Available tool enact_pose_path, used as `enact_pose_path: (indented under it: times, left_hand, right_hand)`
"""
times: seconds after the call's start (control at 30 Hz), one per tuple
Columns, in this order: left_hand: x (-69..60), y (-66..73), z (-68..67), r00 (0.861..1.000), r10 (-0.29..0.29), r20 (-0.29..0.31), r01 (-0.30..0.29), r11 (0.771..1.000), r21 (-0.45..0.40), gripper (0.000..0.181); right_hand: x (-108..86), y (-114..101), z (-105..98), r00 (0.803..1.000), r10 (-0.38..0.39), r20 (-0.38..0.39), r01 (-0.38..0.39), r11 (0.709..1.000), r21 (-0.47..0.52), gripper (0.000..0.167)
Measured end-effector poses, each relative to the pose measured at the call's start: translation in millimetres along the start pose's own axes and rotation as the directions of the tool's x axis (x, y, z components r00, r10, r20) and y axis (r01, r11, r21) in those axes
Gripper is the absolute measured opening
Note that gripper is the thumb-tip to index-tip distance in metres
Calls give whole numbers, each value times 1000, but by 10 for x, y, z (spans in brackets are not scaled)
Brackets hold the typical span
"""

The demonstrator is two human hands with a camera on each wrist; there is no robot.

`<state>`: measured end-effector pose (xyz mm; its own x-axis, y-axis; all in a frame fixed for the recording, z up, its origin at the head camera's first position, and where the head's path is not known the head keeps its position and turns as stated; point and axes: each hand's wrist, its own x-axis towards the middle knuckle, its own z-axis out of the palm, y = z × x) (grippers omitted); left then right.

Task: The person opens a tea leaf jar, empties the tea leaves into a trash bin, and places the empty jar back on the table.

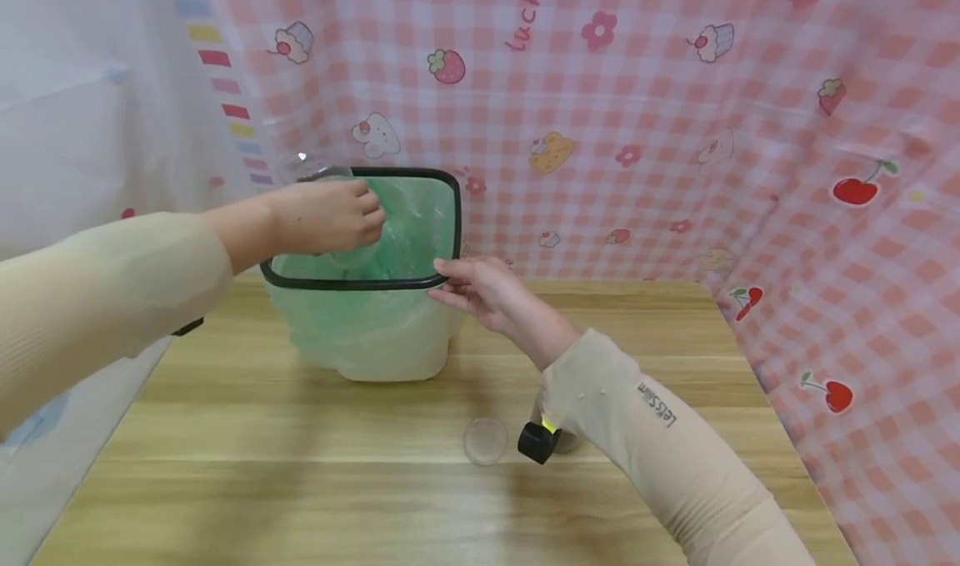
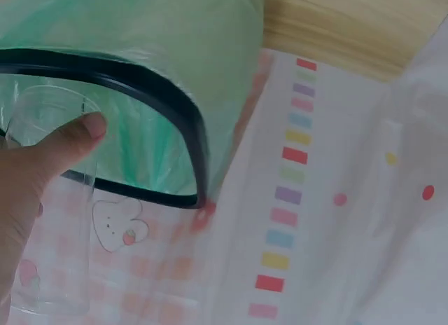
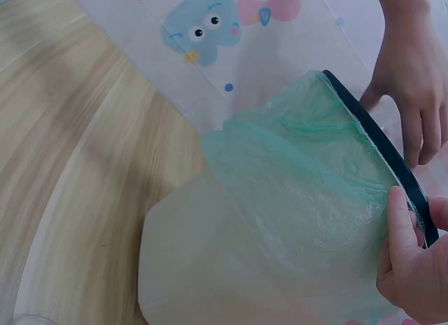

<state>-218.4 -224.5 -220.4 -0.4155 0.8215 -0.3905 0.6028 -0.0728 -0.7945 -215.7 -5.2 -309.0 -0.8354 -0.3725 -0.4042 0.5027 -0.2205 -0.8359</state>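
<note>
In the head view, a pale bin [image 1: 393, 362] with a black rim [image 1: 352, 284] stands on the table, lined with a thin green plastic bag [image 1: 337, 320]. Above its opening, my left hand [image 1: 322, 217] holds a clear plastic cup [image 1: 324, 169]. The left wrist view shows the thumb across the side of this cup [image 2: 66, 269], which lies tilted over the rim; the other fingers are mostly hidden there. At the bin's near right corner, my right hand [image 1: 491, 293] pinches the rim and bag edge, thumb on top and fingers outside.
A small round clear disc [image 1: 486, 442] lies on the wooden table [image 1: 360, 483] in front of the bin. Beside it is a black cylindrical object [image 1: 537, 443], partly hidden by the right sleeve. A pink checked curtain [image 1: 510, 99] hangs behind the bin.
</note>
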Motion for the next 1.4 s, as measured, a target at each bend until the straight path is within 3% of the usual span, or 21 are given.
enact_pose_path:
  times: [0.3,0.5,0.57,0.7,0.77,1.0,1.1,1.3,1.4]
  left_hand:
    - [48,2,-13,1000,-2,-25,2,1000,-8,32]
    - [47,18,5,1000,0,-28,-1,1000,-30,38]
    - [49,33,1,998,33,-55,-35,998,-49,43]
    - [76,65,-23,987,102,-128,-103,995,-2,42]
    - [92,77,-29,982,113,-148,-109,993,38,37]
    - [89,72,-24,989,70,-130,-70,998,3,35]
    - [59,61,-37,993,38,-114,-41,999,-26,45]
    - [37,61,-74,989,73,-126,-73,997,2,58]
    - [45,58,-75,993,41,-113,-43,999,-13,54]
  right_hand:
    - [-3,8,-6,1000,-1,16,1,1000,-14,9]
    - [-1,10,-6,1000,-8,16,8,1000,-15,9]
    - [-3,9,-6,1000,-7,16,7,1000,-14,9]
    - [-9,7,-1,1000,-8,8,8,1000,-11,10]
    - [-10,7,1,1000,-9,5,10,1000,-12,12]
    - [-11,6,2,1000,-4,0,4,1000,-11,10]
    - [-13,-1,-1,1000,-4,-5,4,1000,-11,8]
    - [-18,-7,-11,1000,-8,-4,8,1000,-8,8]
    - [-18,-4,-12,1000,-9,-7,9,1000,-6,7]
